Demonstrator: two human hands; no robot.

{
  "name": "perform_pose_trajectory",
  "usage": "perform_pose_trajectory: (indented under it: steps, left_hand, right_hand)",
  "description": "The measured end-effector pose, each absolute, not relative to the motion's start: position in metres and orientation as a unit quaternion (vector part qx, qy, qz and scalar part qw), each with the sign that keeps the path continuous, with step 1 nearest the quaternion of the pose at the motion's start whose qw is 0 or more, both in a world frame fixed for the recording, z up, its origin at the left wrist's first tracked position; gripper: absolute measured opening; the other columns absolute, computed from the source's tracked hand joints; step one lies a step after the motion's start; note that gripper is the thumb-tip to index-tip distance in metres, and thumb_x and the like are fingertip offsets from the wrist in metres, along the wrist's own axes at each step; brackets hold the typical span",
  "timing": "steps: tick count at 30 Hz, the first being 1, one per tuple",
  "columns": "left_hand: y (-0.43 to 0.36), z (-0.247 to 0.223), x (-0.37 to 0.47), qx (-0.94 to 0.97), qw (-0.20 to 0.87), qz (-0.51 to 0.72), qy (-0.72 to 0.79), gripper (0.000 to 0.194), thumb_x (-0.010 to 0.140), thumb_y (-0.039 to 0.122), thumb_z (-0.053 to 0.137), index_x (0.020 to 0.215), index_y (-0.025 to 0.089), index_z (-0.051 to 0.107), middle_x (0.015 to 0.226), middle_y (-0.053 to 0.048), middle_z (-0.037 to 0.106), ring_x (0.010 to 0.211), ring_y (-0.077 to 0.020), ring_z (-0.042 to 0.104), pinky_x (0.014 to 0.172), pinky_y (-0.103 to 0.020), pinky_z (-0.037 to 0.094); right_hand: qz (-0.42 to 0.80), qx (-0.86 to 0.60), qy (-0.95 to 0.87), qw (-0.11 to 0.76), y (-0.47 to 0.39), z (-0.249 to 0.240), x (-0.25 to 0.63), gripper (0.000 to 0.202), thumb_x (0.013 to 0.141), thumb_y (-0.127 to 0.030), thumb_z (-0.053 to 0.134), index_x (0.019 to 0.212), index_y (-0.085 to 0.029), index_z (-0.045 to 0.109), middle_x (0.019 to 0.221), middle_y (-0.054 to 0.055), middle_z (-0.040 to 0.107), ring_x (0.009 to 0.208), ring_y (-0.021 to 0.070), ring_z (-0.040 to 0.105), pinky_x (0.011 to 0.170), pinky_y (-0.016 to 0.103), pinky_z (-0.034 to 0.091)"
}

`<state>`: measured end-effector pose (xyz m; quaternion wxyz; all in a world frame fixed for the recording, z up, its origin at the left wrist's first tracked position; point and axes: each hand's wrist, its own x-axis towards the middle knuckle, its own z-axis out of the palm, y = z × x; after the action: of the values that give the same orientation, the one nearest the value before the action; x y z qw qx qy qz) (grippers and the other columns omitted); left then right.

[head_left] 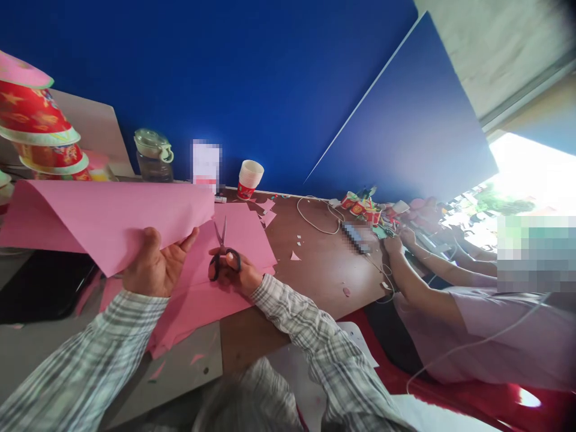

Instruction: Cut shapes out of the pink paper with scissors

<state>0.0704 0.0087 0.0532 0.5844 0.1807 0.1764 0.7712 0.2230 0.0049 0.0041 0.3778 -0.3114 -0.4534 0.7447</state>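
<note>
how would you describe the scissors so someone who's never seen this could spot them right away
Start at the brown table under the blue wall, then find the pink sheets in front of the person in the plaid shirt. The scissors sit in the right hand, blades up: the only dark-handled metal tool there.

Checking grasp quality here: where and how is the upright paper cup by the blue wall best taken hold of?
Grip the paper cup around its side wall, coming from the front: it stands alone, open mouth up, with the wall close behind it.

A folded sheet [103, 219] fills the left of the frame; scissors [222, 255] lie just right, cup [249, 179] behind.
</note>
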Motion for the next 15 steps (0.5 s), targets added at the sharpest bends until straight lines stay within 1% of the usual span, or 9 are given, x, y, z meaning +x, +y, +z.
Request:
perform_pose_trajectory:
  steps: [5,8,11,13,15]
  left_hand:
    - [0.005,0.052,0.073,0.164,0.609,0.752,0.192,0.024,0.073,0.026,0.052,0.097,0.025,0.054,0.110,-0.001,0.060,0.113,-0.0200,0.043,0.090,-0.046,0.038]
    - [0.003,0.050,0.074,0.153,0.629,0.740,0.180,0.024,0.073,0.027,0.053,0.097,0.024,0.055,0.110,-0.002,0.060,0.112,-0.0214,0.044,0.089,-0.046,0.039]
    - [0.003,0.046,0.072,0.127,0.652,0.726,0.177,0.027,0.072,0.027,0.054,0.098,0.022,0.055,0.109,-0.004,0.061,0.110,-0.0232,0.046,0.087,-0.046,0.041]
    - [0.003,0.043,0.070,0.116,0.665,0.714,0.184,0.029,0.073,0.028,0.053,0.100,0.019,0.055,0.108,-0.006,0.061,0.109,-0.0246,0.046,0.085,-0.044,0.044]
    - [0.003,0.040,0.069,0.106,0.674,0.706,0.190,0.031,0.073,0.028,0.052,0.102,0.017,0.054,0.109,-0.007,0.061,0.109,-0.0252,0.047,0.083,-0.043,0.046]
  right_hand:
    - [0.720,-0.347,-0.461,0.386,0.002,0.007,0.219,0.046,0.068,-0.059,0.054,0.103,-0.029,0.052,0.073,0.000,0.059,0.045,0.0093,0.041,0.041,0.021,0.029]
    - [0.712,-0.348,-0.461,0.400,0.003,0.006,0.218,0.043,0.070,-0.056,0.053,0.103,-0.029,0.051,0.072,-0.001,0.059,0.045,0.0089,0.042,0.044,0.022,0.030]
    - [0.677,-0.361,-0.457,0.449,0.010,0.004,0.220,0.042,0.071,-0.054,0.054,0.102,-0.026,0.050,0.071,-0.001,0.059,0.044,0.0075,0.039,0.046,0.022,0.031]
    - [0.641,-0.383,-0.435,0.503,0.018,0.002,0.222,0.044,0.070,-0.055,0.055,0.101,-0.025,0.048,0.070,-0.001,0.058,0.043,0.0065,0.037,0.045,0.022,0.030]
    - [0.613,-0.396,-0.405,0.550,0.027,0.001,0.225,0.046,0.069,-0.055,0.056,0.101,-0.024,0.046,0.071,-0.001,0.058,0.043,0.0063,0.039,0.045,0.022,0.029]
